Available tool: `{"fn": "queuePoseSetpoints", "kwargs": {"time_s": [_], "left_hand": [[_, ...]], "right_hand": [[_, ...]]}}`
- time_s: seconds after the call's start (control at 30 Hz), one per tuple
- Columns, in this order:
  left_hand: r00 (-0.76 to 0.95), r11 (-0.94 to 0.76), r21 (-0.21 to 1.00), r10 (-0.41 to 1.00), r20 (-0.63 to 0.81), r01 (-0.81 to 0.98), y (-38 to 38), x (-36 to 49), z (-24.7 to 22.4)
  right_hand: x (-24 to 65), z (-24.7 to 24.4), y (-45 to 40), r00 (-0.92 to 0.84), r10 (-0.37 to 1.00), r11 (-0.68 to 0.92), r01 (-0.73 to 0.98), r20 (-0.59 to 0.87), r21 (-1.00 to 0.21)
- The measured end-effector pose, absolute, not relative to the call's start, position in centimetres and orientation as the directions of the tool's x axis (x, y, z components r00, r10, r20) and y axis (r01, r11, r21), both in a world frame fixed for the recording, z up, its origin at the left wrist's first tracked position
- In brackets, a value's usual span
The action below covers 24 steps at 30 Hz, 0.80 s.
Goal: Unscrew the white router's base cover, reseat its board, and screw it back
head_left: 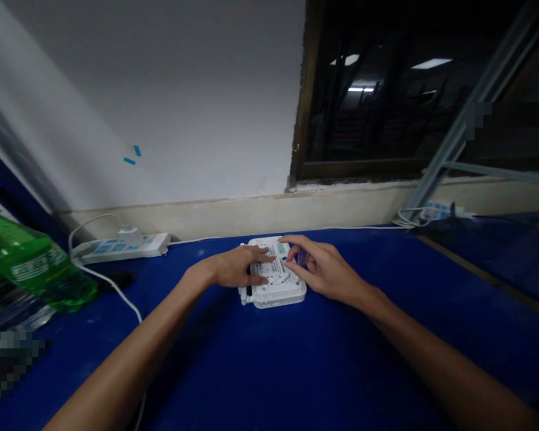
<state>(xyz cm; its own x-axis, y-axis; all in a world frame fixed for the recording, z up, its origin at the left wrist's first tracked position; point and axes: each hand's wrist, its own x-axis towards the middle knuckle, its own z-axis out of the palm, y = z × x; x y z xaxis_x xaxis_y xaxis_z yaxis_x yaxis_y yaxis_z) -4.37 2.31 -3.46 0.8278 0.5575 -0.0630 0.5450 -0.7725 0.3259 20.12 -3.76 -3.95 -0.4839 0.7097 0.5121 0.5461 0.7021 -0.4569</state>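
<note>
A white vented plastic housing, probably a network router (281, 293), lies on the blue-covered table (296, 365), its underside with labels facing up. My left hand (238, 267) rests flat across its left half, fingers extended. My right hand (318, 269) sits at its far right corner, with fingertips pinched on a small blue-and-white flat item (302, 258). A short black part (249, 281) shows beside my left fingers, and I cannot tell what it is. Short white stubs stick out from the housing's left side.
A white power strip (121, 248) with a plug lies at the back left, its white cable curving forward. A green plastic bottle (31, 263) lies at the far left. Another power strip (440, 211) with tangled cables sits at the back right, beneath a dark window (363, 108).
</note>
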Motion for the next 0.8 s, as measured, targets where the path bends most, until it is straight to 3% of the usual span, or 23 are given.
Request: {"fn": "queuePoseSetpoints", "kwargs": {"time_s": [0.8], "left_hand": [[0.823, -0.769, 0.319, 0.564, -0.07, 0.554, 2.48, -4.57, -3.67]], "right_hand": [[20.25, -3.71, -4.07, -0.512, 0.664, 0.746, 0.502, 0.545, -0.438]]}}
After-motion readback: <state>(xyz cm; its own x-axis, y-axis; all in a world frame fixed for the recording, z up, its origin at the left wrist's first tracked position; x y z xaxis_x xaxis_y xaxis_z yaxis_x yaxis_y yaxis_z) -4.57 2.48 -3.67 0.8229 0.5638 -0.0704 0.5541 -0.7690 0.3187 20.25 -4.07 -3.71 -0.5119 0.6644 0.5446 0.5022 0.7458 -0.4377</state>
